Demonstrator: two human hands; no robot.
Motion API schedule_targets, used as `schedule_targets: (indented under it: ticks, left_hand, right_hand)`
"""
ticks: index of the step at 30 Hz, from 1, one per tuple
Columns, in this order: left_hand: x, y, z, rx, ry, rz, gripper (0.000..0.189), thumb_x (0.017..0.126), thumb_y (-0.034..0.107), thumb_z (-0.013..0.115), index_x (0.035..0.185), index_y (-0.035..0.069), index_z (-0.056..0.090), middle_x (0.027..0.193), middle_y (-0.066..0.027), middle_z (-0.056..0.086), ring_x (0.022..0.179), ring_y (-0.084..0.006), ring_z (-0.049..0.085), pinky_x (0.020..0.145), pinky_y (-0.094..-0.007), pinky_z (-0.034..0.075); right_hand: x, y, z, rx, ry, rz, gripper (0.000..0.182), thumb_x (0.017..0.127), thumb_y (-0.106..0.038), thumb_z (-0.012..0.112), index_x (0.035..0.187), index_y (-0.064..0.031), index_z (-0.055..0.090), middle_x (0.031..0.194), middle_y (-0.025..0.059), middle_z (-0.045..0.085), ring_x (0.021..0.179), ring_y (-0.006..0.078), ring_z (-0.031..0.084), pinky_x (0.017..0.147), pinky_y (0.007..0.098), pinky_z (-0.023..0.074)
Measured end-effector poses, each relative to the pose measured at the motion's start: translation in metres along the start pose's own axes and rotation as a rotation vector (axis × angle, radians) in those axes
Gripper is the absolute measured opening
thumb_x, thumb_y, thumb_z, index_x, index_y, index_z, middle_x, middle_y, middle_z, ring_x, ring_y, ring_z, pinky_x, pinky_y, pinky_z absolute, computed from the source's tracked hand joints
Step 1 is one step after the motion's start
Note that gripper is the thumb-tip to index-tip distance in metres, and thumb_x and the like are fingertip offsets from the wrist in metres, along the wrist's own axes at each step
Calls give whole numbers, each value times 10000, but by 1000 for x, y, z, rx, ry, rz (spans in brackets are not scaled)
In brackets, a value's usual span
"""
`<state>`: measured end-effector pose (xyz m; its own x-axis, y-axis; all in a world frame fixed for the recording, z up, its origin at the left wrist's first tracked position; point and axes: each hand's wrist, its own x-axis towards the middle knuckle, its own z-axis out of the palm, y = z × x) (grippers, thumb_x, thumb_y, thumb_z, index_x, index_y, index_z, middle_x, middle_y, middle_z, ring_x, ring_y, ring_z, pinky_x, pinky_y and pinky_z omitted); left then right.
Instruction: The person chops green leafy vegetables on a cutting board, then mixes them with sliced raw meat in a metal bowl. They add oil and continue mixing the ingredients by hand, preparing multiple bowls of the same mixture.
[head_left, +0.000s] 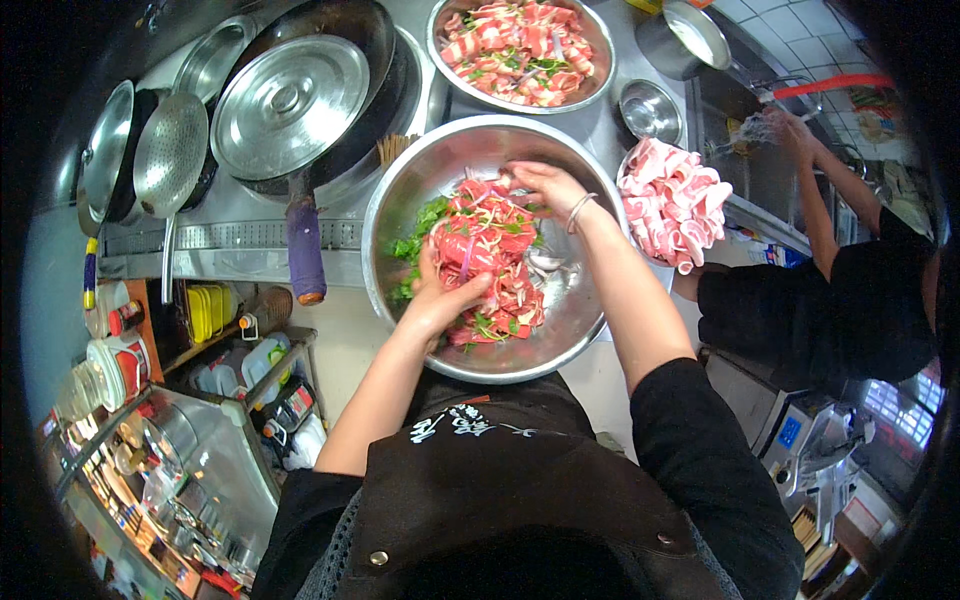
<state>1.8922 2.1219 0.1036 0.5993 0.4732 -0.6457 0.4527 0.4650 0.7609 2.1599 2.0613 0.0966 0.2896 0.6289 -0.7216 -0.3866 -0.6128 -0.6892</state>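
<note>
A large stainless steel mixing bowl (581, 319) sits in front of my body. Inside it is a heap of thin-sliced raw red meat (491, 247) with shredded ginger-like strips, purple onion and green bits through it. My left hand (441, 301) cups the heap from its lower left, thumb laid over the slices. At the upper right of the heap is my right hand (551, 187), fingers spread and their tips against the meat; a bangle circles that wrist. Chopped green herbs (420, 229) lie along the bowl's left wall. Pale sliced pieces (547, 261) rest on the bottom at right.
Behind stands another steel bowl of seasoned meat slices (525, 52). Rolled pink meat slices (671, 202) fill a container at right, near a small metal bowl (649, 111). At left are a lidded wok (292, 105) and a perforated skimmer (171, 154). A person's hands (791, 135) are under running water.
</note>
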Motion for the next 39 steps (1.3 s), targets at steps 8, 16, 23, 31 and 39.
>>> schedule_targets:
  ticks: [8, 16, 23, 31, 39]
  left_hand:
    - [17, 21, 7, -19, -126, 306, 962, 733, 68, 867, 1519, 6, 316, 1417, -147, 526, 1260, -232, 562, 1060, -365, 466]
    - [9, 50, -6, 333, -58, 598, 366, 912, 151, 682, 1253, 31, 621, 1196, -180, 644, 1121, -327, 634, 997, -393, 475]
    - [0, 57, -31, 838, -132, 304, 307, 883, 220, 705, 1156, 81, 692, 1135, -195, 677, 1087, -392, 642, 953, -442, 497]
    - [92, 53, 12, 839, 365, 414, 462, 883, 276, 719, 1256, 38, 587, 1130, -230, 657, 1090, -402, 638, 939, -463, 515]
    - [87, 77, 19, 72, -160, 279, 301, 922, 31, 669, 1218, -25, 653, 1077, -102, 721, 891, -169, 684, 816, -313, 552]
  right_hand:
    - [-43, 16, 30, 191, -234, -302, 593, 902, -131, 750, 1430, -10, 508, 1310, 69, 641, 1119, 144, 636, 992, 314, 512]
    - [-121, -25, 27, 5, 78, -522, 454, 951, -119, 690, 1366, 18, 568, 1184, 90, 699, 1009, 107, 652, 897, 275, 540]
    - [-127, -9, 30, -286, 149, -517, 380, 1004, -215, 611, 1314, 4, 620, 1121, 107, 724, 1001, 124, 645, 894, 285, 512]
    - [-41, 61, -7, -768, 652, -252, 395, 875, -242, 691, 1227, -62, 684, 1098, 209, 714, 992, 295, 696, 917, 383, 525]
    - [-24, 33, 26, -87, 173, -378, 359, 970, -201, 659, 1271, -7, 635, 1045, 74, 706, 985, 107, 627, 858, 267, 508]
